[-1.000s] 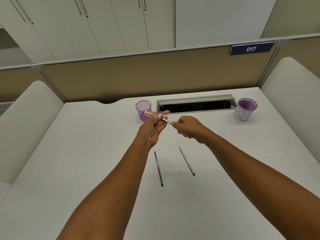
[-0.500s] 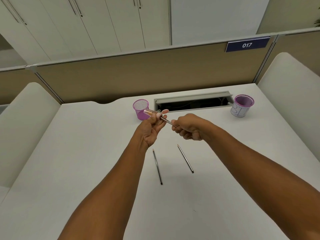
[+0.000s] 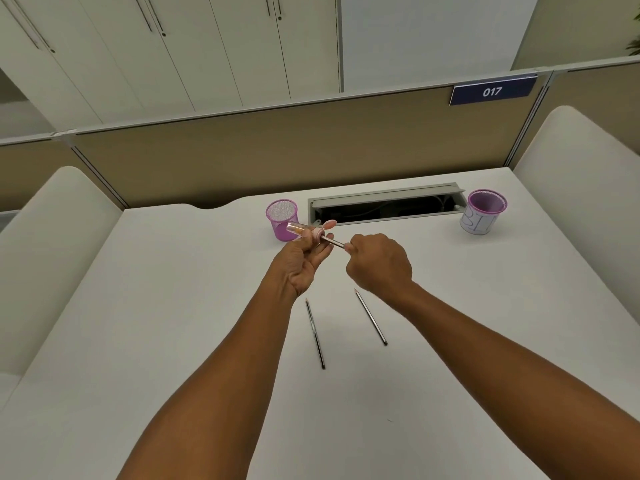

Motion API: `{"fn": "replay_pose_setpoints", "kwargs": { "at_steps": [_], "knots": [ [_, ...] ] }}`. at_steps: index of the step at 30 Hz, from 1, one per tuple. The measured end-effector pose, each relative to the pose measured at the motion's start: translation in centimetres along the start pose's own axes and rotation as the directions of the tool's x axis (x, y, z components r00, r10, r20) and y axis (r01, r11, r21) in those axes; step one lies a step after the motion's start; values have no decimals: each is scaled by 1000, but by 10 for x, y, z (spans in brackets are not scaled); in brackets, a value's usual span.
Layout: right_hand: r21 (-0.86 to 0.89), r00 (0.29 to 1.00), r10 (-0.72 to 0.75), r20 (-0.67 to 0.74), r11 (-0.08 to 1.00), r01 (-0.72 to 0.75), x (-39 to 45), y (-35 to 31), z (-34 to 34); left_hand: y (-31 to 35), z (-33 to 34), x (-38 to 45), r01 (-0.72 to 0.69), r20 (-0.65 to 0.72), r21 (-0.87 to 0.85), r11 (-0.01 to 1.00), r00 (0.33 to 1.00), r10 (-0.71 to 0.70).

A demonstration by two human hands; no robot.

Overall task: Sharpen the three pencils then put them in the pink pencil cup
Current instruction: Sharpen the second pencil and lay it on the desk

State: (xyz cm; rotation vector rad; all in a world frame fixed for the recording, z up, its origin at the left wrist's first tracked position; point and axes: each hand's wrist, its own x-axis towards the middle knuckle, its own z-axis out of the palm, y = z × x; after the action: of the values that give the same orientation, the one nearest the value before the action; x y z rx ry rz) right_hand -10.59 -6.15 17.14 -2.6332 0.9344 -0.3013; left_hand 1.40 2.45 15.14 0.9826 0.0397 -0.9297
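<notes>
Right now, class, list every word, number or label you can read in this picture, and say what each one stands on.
"017": white digits on the dark blue sign fixed to the top of the partition.
Hand-drawn dark marks on the white paper around the cup at right: large, but I cannot read them with certainty.
Nothing else carries readable text.

A dark blue sign point(image 3: 492, 91) fixed to the top of the tan partition at the back right reads "017" in white digits. The purple-rimmed cup point(image 3: 483, 212) at the right wears a white paper wrap with dark handwritten marks, too unclear to read
</notes>
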Motion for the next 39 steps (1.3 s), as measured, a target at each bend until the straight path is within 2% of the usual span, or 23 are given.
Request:
{"fn": "replay_pose_setpoints", "kwargs": {
  "at_steps": [1, 2, 3, 4, 5, 6, 7, 10, 14, 20, 27, 30, 34, 39],
  "knots": [
    [135, 986, 107, 126, 983, -124, 5, -2, -4, 0, -1, -1, 1, -5, 10, 1000, 1000, -1],
    [317, 937, 196, 289, 904, -287, 12, -3, -9, 1, -2, -2, 3, -7, 16, 1000, 1000, -3],
    [461, 852, 245, 463, 754, -467, 17, -2, -15, 1, -3, -4, 6, -1, 19, 1000, 1000, -6],
    [522, 766, 248, 593, 606, -600, 19, -1, -20, 1, -3, -5, 8, 10, 21, 1000, 1000, -8],
    [536, 719, 231, 656, 528, -659, 20, 1, -24, 1, -3, -7, 13, 22, 20, 1000, 1000, -14],
    [531, 708, 217, 672, 525, -665, 20, 2, -26, 1, -3, -7, 20, 24, 16, 1000, 1000, -20],
    [515, 718, 215, 662, 566, -644, 20, 3, -27, 0, -3, -8, 24, 17, 8, 1000, 1000, -24],
    [420, 815, 217, 537, 768, -482, 16, 0, -24, -1, -5, -7, 15, -14, -64, 998, 1000, -16],
    [399, 908, 133, 397, 866, -302, 9, 6, -12, 1, -11, -4, -23, -43, -120, 993, 999, 17],
    [420, 938, 77, 338, 879, -224, 4, 16, -1, 2, -10, -7, -6, -60, -160, 987, 998, -4],
    [465, 949, 74, 306, 859, -216, 3, 25, 11, -2, -8, -6, -3, -21, -84, 996, 1000, 2],
    [383, 976, 43, 213, 915, -124, 2, 26, 10, -3, -12, -1, 6, -53, 5, 1000, 999, -5],
    [253, 999, -50, 19, 966, 44, 1, 24, 10, -6, -12, 1, 4, -35, 41, 999, 999, -3],
    [117, 996, -70, -48, 990, 75, 4, 16, 11, -9, -11, 1, -10, 5, 51, 999, 1000, 10]
  ]
}}
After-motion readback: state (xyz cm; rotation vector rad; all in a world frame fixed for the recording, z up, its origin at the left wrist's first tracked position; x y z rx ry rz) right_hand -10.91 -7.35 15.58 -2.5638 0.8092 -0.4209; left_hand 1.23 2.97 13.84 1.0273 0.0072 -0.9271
